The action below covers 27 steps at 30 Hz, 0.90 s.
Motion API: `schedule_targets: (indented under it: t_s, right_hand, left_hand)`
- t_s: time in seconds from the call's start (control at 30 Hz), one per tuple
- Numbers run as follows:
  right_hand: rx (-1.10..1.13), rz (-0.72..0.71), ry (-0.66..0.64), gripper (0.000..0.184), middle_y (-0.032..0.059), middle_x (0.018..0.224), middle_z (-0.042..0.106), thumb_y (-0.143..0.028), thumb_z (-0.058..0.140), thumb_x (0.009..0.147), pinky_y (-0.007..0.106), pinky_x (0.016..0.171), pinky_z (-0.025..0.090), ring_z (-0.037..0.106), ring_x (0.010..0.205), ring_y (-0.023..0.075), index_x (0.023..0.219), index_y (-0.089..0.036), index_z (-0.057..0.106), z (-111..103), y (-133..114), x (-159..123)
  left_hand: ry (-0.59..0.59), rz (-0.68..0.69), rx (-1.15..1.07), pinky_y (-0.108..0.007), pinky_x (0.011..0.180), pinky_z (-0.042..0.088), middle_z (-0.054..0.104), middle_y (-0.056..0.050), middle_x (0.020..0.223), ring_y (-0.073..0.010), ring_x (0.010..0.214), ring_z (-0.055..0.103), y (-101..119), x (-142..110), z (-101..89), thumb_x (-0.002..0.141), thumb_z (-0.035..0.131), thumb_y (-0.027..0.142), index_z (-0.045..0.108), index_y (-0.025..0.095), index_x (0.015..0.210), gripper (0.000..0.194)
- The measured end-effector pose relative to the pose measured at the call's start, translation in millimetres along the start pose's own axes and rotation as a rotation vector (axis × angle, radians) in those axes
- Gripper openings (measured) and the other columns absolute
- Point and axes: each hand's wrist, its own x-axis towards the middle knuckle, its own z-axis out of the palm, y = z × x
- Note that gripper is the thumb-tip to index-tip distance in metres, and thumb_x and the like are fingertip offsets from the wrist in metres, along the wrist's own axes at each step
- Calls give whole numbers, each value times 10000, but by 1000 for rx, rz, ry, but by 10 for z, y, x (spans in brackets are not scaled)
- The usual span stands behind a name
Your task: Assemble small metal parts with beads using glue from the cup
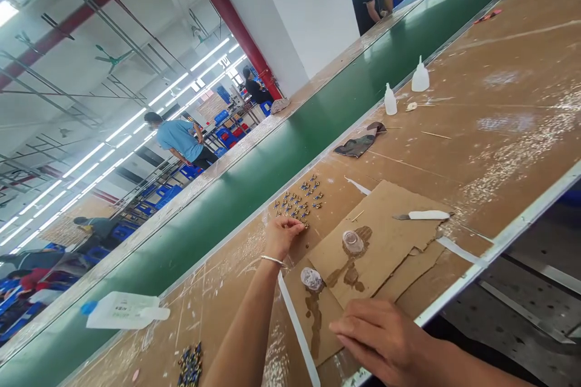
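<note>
My left hand [284, 234] reaches over the brown work surface with thumb and fingers pinched. At its fingertips is a small dark blue-and-gold piece [306, 226], beside a spread of several like pieces [297, 199]. My right hand [384, 335] is closed near the table's front edge, fingers curled together; whatever they may hold is hidden. Between the hands lies a cardboard sheet [385, 211] with wet stains. On it are a small clear round dish [353, 242], a crumpled whitish lump or cap [311, 279] and a white-handled knife [429, 215].
A pile of blue-and-gold pieces [189, 365] lies at lower left, near a white bottle [124, 310] on its side. Two squeeze bottles [420, 77] and a camouflage cloth [361, 141] are farther back. A green conveyor belt [272, 160] runs behind; people work beyond it.
</note>
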Motion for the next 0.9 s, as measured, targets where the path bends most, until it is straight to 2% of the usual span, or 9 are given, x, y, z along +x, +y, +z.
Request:
schedule_targets:
  t_s: [0.13, 0.23, 0.33, 0.43, 0.53, 0.63, 0.73, 0.9]
  right_hand:
    - [-10, 0, -5, 183, 24, 703, 569, -127, 409, 922, 218, 624, 408, 517, 650, 109, 986, -148, 579, -7, 1, -3]
    - [-2, -6, 20, 179, 27, 719, 581, -119, 420, 916, 217, 640, 424, 536, 668, 109, 997, -149, 577, -15, 4, -8]
    - [13, -12, 34, 179, 26, 717, 583, -113, 431, 914, 213, 637, 436, 543, 658, 104, 1016, -146, 575, -16, 4, -20]
    - [7, -33, 50, 178, 34, 737, 595, -113, 447, 910, 212, 642, 454, 564, 673, 105, 1032, -141, 573, -4, 9, -54]
    - [11, -42, 30, 187, 39, 760, 606, -103, 459, 903, 213, 651, 470, 583, 690, 106, 1050, -139, 570, 4, 16, -90]
    - [9, -45, 10, 187, 32, 757, 610, -102, 460, 905, 209, 643, 477, 590, 679, 104, 1051, -148, 568, 7, 19, -107]
    - [-4, -51, 17, 196, 36, 781, 618, -94, 459, 904, 210, 665, 484, 604, 709, 109, 1061, -152, 561, 14, 21, -111]
    - [-19, -62, 8, 202, 38, 792, 623, -78, 461, 900, 210, 665, 486, 609, 713, 109, 1065, -148, 554, 17, 17, -99]
  left_hand:
    - [9, 36, 52, -346, 728, 522, 622, -55, 1030, -157, 843, 612, 95, 72, -46, 871, 548, 348, 588, 152, 1058, 275]
    - [105, 38, 112, -338, 726, 506, 645, -31, 903, -145, 788, 610, 59, -105, -302, 841, 587, 339, 630, 141, 918, 217]
    - [255, 14, 190, -307, 700, 472, 659, -5, 726, -153, 695, 598, -138, -566, -653, 757, 646, 333, 679, 171, 701, 175]
    - [375, -31, 258, -304, 656, 462, 693, -13, 684, -181, 659, 619, -452, -1183, -842, 739, 613, 370, 702, 202, 661, 206]
    - [421, -64, 301, -308, 635, 487, 722, -28, 713, -203, 670, 658, -787, -1697, -760, 751, 577, 391, 718, 218, 688, 232]
    - [418, -39, 337, -307, 680, 508, 732, -30, 789, -192, 728, 671, -1036, -1965, -563, 795, 538, 367, 724, 235, 752, 232]
    - [427, 10, 383, -307, 726, 507, 722, -40, 859, -181, 797, 659, -1157, -2034, -437, 850, 487, 334, 718, 226, 828, 256]
    - [426, 98, 492, -352, 749, 478, 690, -53, 835, -202, 803, 614, -1225, -1975, -438, 870, 494, 319, 709, 212, 845, 241]
